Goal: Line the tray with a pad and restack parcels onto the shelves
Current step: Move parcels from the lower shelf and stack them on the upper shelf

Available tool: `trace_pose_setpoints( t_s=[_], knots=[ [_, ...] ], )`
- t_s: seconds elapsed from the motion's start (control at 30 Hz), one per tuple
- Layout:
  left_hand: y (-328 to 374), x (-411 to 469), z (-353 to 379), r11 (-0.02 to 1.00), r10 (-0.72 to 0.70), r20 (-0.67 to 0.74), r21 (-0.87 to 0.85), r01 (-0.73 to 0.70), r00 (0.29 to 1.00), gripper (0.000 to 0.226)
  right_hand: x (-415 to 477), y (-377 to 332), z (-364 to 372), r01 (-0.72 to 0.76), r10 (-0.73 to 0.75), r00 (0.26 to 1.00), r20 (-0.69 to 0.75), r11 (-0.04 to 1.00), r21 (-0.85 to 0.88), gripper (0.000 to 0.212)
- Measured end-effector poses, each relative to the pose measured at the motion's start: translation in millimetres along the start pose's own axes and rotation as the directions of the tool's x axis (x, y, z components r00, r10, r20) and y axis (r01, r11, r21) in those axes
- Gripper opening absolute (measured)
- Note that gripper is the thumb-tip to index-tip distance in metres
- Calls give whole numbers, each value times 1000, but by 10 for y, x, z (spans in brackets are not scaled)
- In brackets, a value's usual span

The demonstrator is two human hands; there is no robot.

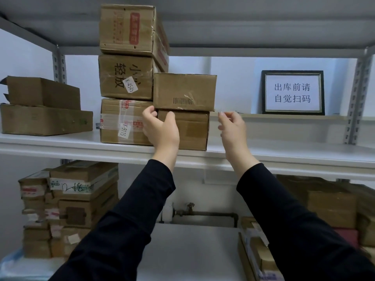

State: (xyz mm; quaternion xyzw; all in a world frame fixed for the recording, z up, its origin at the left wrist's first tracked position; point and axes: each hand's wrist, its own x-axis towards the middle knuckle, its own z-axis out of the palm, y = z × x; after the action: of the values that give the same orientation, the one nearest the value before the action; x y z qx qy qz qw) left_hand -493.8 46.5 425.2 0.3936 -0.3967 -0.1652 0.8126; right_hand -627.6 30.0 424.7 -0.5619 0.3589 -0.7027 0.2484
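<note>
On the white middle shelf (284, 153) a brown parcel (183, 91) lies on top of a smaller brown parcel (192, 129). My left hand (160, 128) is at the left front corner of this pair, fingers curled at the seam between the two boxes, touching the lower one. My right hand (233, 128) hovers just right of the stack, fingers apart, holding nothing. To the left stands a tall stack of three parcels (125, 78), labelled K-9115 and K-4545. No tray or pad is clearly in view.
Two flat cartons (42, 118) lie at the shelf's left end. A framed sign (292, 92) leans at the back right. Below, stacks of parcels (69, 207) stand left and more parcels (332, 209) right, with a pipe (205, 213) and a white surface (192, 252) between.
</note>
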Motion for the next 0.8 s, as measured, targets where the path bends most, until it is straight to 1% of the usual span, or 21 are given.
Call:
trace_pose_setpoints(
  t_s=[0.1, 0.17, 0.2, 0.27, 0.3, 0.33, 0.4, 0.47, 0.53, 0.6, 0.67, 0.73, 0.8],
  knots=[
    [47, -315, 78, 993, 61, 51, -104, -56, 997, 32, -142, 16, -200, -3, 5, 995, 97, 1000, -22, 19],
    [41, -545, 140, 984, 66, 115, -173, -45, 991, 20, -247, 88, -388, -46, 53, 987, 152, 998, -46, 21],
    [22, -627, 165, 980, 60, 163, -196, -27, 985, 18, -285, 138, -464, -79, 89, 979, 183, 995, -61, 22],
    [-59, -822, 240, 982, 6, 303, -182, 52, 953, 22, -376, 262, -673, -168, 196, 951, 239, 977, -133, 23],
    [-104, -888, 270, 985, -30, 365, -150, 91, 930, 24, -408, 318, -750, -214, 255, 929, 267, 961, -174, 23],
    [-169, -976, 313, 985, -78, 416, -107, 134, 906, 25, -445, 387, -854, -261, 316, 906, 281, 941, -216, 22],
    [-298, -1136, 378, 976, -180, 472, -22, 216, 863, 25, -507, 514, -1045, -331, 416, 863, 288, 895, -300, 19],
    [-437, -1294, 432, 956, -261, 499, 16, 292, 827, 25, -558, 637, -1225, -363, 465, 845, 266, 862, -354, 19],
    [-596, -1441, 486, 937, -325, 510, 59, 344, 797, 26, -592, 774, -1395, -382, 483, 846, 226, 845, -374, 17],
    [-762, -1550, 517, 913, -393, 499, 113, 392, 772, 27, -635, 926, -1536, -397, 498, 849, 180, 823, -406, 15],
    [-970, -1659, 566, 869, -485, 479, 171, 464, 732, 25, -688, 1110, -1686, -429, 528, 839, 133, 792, -435, 16],
    [-1194, -1771, 623, 810, -581, 445, 233, 538, 681, 22, -745, 1299, -1842, -477, 573, 814, 96, 754, -452, 22],
    [-1382, -1877, 672, 757, -649, 416, 275, 592, 637, 19, -788, 1456, -1979, -516, 621, 780, 80, 710, -479, 34]
  ],
)
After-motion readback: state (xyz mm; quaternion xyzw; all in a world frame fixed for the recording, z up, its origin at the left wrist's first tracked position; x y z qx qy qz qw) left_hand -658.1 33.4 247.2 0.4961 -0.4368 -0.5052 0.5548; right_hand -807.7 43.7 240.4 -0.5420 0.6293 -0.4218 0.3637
